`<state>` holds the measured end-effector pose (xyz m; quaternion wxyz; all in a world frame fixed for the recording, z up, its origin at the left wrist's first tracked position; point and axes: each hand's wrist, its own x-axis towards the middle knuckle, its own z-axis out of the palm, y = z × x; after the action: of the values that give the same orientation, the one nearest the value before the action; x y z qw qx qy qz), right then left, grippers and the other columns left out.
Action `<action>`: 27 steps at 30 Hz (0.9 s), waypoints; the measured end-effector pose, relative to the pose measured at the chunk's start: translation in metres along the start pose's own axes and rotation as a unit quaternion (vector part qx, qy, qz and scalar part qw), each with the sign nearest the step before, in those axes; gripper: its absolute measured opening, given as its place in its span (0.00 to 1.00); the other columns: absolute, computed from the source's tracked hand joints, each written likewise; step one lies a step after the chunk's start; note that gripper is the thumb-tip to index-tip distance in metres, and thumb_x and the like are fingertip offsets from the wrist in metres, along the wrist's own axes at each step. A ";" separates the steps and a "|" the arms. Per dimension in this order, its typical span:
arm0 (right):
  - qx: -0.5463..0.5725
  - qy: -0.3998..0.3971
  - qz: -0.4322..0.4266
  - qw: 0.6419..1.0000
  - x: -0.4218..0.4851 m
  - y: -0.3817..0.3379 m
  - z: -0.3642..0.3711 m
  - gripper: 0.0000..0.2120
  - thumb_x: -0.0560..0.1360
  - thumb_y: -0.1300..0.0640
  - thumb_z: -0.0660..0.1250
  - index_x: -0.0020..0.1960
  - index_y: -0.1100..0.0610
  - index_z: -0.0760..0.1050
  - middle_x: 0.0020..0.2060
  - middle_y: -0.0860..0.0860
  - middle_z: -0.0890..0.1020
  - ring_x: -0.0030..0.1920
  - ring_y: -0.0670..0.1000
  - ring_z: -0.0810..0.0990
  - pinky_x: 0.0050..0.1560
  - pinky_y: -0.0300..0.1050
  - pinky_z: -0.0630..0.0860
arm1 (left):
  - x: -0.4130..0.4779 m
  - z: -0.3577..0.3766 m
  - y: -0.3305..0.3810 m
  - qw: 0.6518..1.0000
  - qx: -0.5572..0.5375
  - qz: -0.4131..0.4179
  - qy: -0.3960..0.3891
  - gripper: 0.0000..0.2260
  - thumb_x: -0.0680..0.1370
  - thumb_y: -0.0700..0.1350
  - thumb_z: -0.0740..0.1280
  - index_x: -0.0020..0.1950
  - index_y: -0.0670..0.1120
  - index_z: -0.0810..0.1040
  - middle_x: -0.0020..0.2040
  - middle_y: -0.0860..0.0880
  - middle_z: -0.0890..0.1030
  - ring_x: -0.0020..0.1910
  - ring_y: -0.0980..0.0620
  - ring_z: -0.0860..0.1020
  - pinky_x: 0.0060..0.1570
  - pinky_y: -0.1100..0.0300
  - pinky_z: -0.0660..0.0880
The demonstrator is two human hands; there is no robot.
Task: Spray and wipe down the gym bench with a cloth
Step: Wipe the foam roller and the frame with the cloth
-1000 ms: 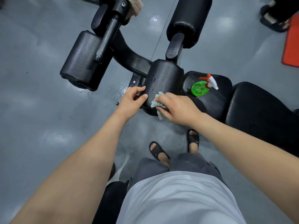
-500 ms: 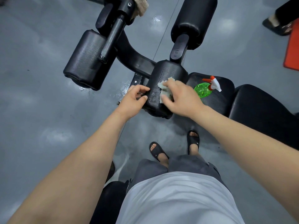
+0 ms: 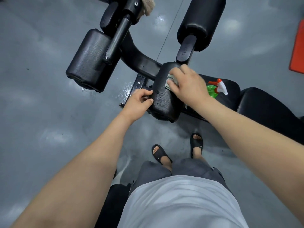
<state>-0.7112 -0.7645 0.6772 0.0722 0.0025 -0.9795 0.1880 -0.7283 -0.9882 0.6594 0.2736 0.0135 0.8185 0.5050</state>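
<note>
Currently, a green spray bottle [image 3: 212,91] is found lying on the bench seat [image 3: 233,89]; its fill level cannot be determined. The cloth [image 3: 171,79] is held bunched under the curled fingers of the right hand [image 3: 189,86] and pressed to the upper part of the roller pad [image 3: 162,102], whose left edge is gripped by the left hand [image 3: 138,104]. Against a second ago, the cloth is found farther up the pad.

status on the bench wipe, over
Right hand holds cloth against near roller pad. Left hand grips its end. Spray bottle on seat, nothing blocking.
</note>
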 end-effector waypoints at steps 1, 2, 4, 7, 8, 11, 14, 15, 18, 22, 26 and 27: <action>-0.003 0.001 -0.014 1.000 -0.006 -0.005 0.002 0.14 0.81 0.45 0.61 0.57 0.53 0.75 0.48 0.55 0.75 0.46 0.61 0.78 0.35 0.53 0.77 | 0.000 0.000 0.000 1.000 0.006 0.003 -0.003 0.11 0.80 0.38 0.69 0.56 0.54 0.79 0.65 0.45 0.75 0.48 0.65 0.79 0.63 0.60 0.75; -0.005 0.004 -0.030 1.000 -0.014 -0.011 0.004 0.12 0.81 0.46 0.61 0.56 0.54 0.76 0.46 0.55 0.75 0.43 0.61 0.78 0.33 0.52 0.75 | 0.000 0.000 0.001 1.000 0.010 0.007 -0.006 0.11 0.79 0.40 0.70 0.56 0.55 0.79 0.64 0.46 0.76 0.50 0.62 0.80 0.65 0.58 0.75; 0.001 -0.001 -0.064 0.998 -0.032 -0.021 0.006 0.11 0.81 0.47 0.62 0.51 0.55 0.76 0.42 0.55 0.73 0.38 0.61 0.77 0.29 0.49 0.72 | 0.000 -0.001 0.005 1.000 0.016 0.014 -0.010 0.10 0.75 0.46 0.71 0.53 0.59 0.79 0.63 0.46 0.77 0.54 0.54 0.81 0.66 0.53 0.75; 0.032 -0.054 -0.125 0.990 -0.051 -0.030 0.006 0.11 0.79 0.47 0.63 0.51 0.54 0.77 0.42 0.53 0.72 0.38 0.57 0.75 0.28 0.49 0.70 | 0.004 -0.007 0.009 0.999 0.027 0.002 -0.022 0.09 0.72 0.50 0.72 0.51 0.60 0.79 0.61 0.44 0.79 0.56 0.49 0.82 0.62 0.55 0.77; 0.031 -0.067 -0.146 0.987 -0.052 -0.029 0.005 0.12 0.79 0.46 0.63 0.52 0.53 0.78 0.43 0.52 0.72 0.38 0.56 0.75 0.28 0.48 0.70 | 0.006 -0.009 0.011 0.999 0.031 -0.003 -0.032 0.09 0.73 0.49 0.73 0.51 0.59 0.79 0.62 0.43 0.79 0.56 0.49 0.82 0.60 0.58 0.77; 0.000 -0.067 -0.140 0.988 -0.038 -0.018 0.001 0.16 0.81 0.42 0.58 0.57 0.50 0.77 0.45 0.52 0.74 0.41 0.57 0.78 0.28 0.47 0.72 | 0.012 -0.013 0.009 0.998 0.045 0.002 -0.046 0.09 0.78 0.42 0.73 0.55 0.54 0.80 0.63 0.46 0.78 0.56 0.51 0.81 0.58 0.65 0.75; -0.005 -0.029 -0.020 0.999 -0.013 -0.006 -0.003 0.16 0.82 0.40 0.57 0.60 0.49 0.74 0.49 0.53 0.75 0.42 0.60 0.79 0.33 0.54 0.78 | 0.012 -0.014 0.009 0.998 0.044 0.015 -0.052 0.09 0.78 0.41 0.73 0.55 0.53 0.80 0.63 0.47 0.77 0.57 0.50 0.81 0.63 0.60 0.75; -0.006 -0.029 0.012 0.999 -0.007 -0.006 -0.004 0.16 0.82 0.40 0.57 0.61 0.49 0.73 0.50 0.53 0.75 0.42 0.60 0.79 0.35 0.55 0.78 | 0.011 -0.014 0.009 0.998 0.043 0.019 -0.053 0.09 0.78 0.41 0.73 0.55 0.53 0.80 0.63 0.46 0.76 0.58 0.49 0.81 0.64 0.59 0.75; 0.000 -0.045 0.023 0.999 -0.011 -0.015 -0.005 0.16 0.81 0.41 0.59 0.60 0.51 0.73 0.50 0.54 0.75 0.44 0.62 0.79 0.39 0.56 0.78 | 0.011 -0.012 0.005 0.998 0.033 0.034 -0.049 0.10 0.78 0.41 0.72 0.52 0.56 0.79 0.63 0.45 0.75 0.58 0.48 0.81 0.65 0.54 0.76; 0.025 -0.104 -0.080 0.991 -0.046 -0.030 -0.005 0.18 0.77 0.44 0.62 0.61 0.53 0.75 0.48 0.54 0.72 0.38 0.60 0.78 0.34 0.53 0.77 | 0.012 -0.012 0.001 0.997 0.046 0.037 -0.051 0.10 0.79 0.41 0.72 0.58 0.51 0.79 0.63 0.45 0.74 0.56 0.51 0.81 0.63 0.60 0.75; 0.018 -0.123 -0.140 0.982 -0.051 -0.021 -0.008 0.16 0.79 0.44 0.62 0.63 0.50 0.77 0.47 0.51 0.73 0.38 0.56 0.76 0.30 0.47 0.73 | 0.012 -0.012 0.000 0.996 0.060 0.043 -0.053 0.12 0.79 0.41 0.72 0.61 0.48 0.80 0.61 0.46 0.73 0.57 0.50 0.80 0.66 0.55 0.75; 0.011 -0.113 -0.138 0.984 -0.046 -0.018 -0.008 0.15 0.80 0.44 0.63 0.62 0.49 0.77 0.47 0.51 0.74 0.39 0.56 0.77 0.30 0.46 0.72 | 0.012 -0.011 0.000 0.996 0.060 0.043 -0.053 0.12 0.78 0.42 0.72 0.61 0.48 0.80 0.61 0.46 0.74 0.56 0.49 0.81 0.66 0.53 0.75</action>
<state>-0.6640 -0.7788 0.6848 -0.0135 0.1592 -0.9695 0.1859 -0.7436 -0.9940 0.6583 0.2933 0.0921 0.8301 0.4653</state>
